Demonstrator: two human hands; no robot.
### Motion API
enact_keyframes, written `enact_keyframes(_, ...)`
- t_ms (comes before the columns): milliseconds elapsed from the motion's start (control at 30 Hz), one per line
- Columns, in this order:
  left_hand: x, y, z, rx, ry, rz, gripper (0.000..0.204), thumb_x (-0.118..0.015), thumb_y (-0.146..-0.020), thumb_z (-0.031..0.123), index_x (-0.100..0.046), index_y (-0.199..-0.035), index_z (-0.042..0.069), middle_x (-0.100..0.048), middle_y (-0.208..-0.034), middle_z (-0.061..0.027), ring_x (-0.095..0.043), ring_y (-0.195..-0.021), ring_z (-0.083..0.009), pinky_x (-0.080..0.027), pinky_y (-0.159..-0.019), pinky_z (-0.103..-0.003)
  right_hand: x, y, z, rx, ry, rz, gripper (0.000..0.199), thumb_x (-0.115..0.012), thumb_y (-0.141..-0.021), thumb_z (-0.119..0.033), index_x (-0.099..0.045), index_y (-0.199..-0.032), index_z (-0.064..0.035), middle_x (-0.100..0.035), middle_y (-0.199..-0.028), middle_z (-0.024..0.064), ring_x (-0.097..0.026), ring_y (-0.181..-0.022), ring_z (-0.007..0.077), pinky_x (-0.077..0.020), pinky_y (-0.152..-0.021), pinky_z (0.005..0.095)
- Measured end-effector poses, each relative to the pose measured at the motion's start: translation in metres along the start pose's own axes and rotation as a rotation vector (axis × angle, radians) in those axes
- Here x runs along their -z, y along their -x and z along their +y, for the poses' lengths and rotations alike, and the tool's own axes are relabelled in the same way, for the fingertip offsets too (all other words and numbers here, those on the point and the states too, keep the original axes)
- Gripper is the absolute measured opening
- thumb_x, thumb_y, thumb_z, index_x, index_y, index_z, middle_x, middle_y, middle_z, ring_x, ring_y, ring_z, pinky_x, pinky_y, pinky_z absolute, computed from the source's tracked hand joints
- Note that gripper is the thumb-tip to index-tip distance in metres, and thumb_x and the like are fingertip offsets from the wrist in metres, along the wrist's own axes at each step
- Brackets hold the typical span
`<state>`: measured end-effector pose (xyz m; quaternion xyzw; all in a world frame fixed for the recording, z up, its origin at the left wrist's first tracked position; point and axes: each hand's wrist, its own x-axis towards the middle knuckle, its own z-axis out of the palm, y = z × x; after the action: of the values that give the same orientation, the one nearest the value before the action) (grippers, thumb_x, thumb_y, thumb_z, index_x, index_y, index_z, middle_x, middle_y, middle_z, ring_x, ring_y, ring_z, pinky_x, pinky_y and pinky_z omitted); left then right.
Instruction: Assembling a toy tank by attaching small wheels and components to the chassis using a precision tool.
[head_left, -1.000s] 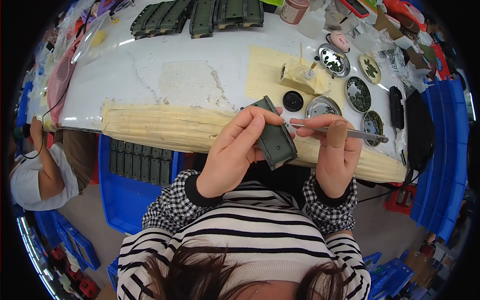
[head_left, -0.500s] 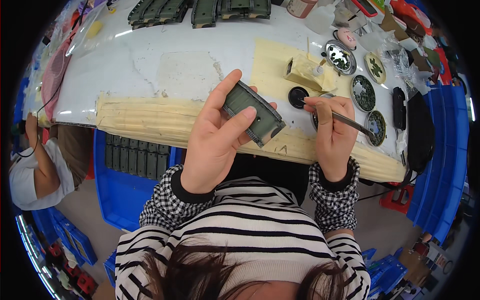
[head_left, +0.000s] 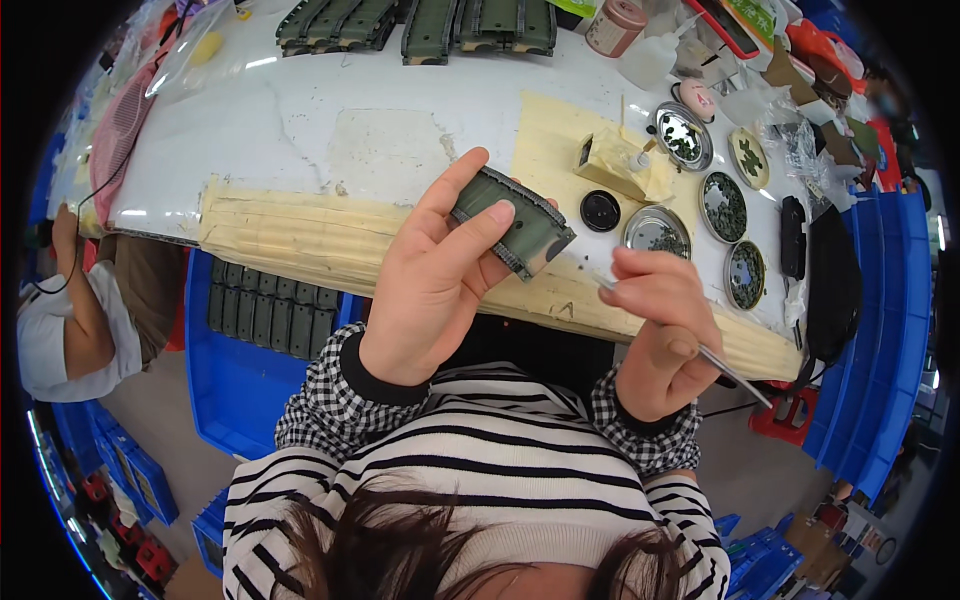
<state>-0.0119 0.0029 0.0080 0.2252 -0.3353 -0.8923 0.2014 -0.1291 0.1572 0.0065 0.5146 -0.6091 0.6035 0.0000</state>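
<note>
My left hand (head_left: 425, 270) grips a camouflage-green plastic part (head_left: 530, 235) with ridged long edges, thumb across its face. The part is tilted over the table's near edge. To its right, my right hand (head_left: 665, 330) is closed on metal tweezers (head_left: 737, 376). Their thin tip pokes out on the left, toward the green part but apart from it; the other end sticks out below right. Just beyond my right hand lie a round tin (head_left: 657, 232) of small dark green pieces and a black round dish (head_left: 600, 211).
More round tins (head_left: 723, 207) of green bits stand at the right. A paper-wrapped block (head_left: 615, 165) sits on yellowish paper. Several green parts (head_left: 340, 25) lie at the far edge. A blue crate (head_left: 230, 390) holds more below left. Another person's arm (head_left: 80, 310) shows at far left.
My right hand has moved down toward me with the tweezers, uncovering the round tin. My left hand still grips the green part, nearly in place. The whole view has shifted slightly.
</note>
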Motion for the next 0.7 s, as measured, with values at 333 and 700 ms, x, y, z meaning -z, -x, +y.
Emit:
enact_keyframes(333,-0.003,0.002,-0.006,0.004,0.039,0.021,0.052,-0.05,-0.098,0.008,-0.029,-0.145,0.002,-0.056,-0.124,-0.0174,-0.055,-0.122,-0.0288,-0.05,-0.097,-0.035,-0.015,0.005,-0.001,-0.034,-0.078,-0.083,0.028,-0.052,-0.098,-0.019,-0.066,-0.1,0.0055,-0.068,-0.102,0.0237,-0.068,-0.096,0.0327,-0.0523,-0.084,0.0347)
enact_keyframes(700,-0.004,0.002,-0.007,-0.001,0.055,0.035,0.052,-0.049,-0.098,0.007,-0.029,-0.146,0.003,-0.057,-0.122,-0.0171,-0.056,-0.121,-0.028,-0.05,-0.097,-0.036,-0.016,0.005,-0.001,-0.016,0.005,-0.103,0.023,-0.055,-0.096,-0.014,-0.066,-0.1,0.0056,-0.068,-0.1,0.0243,-0.069,-0.094,0.0328,-0.0528,-0.083,0.0342)
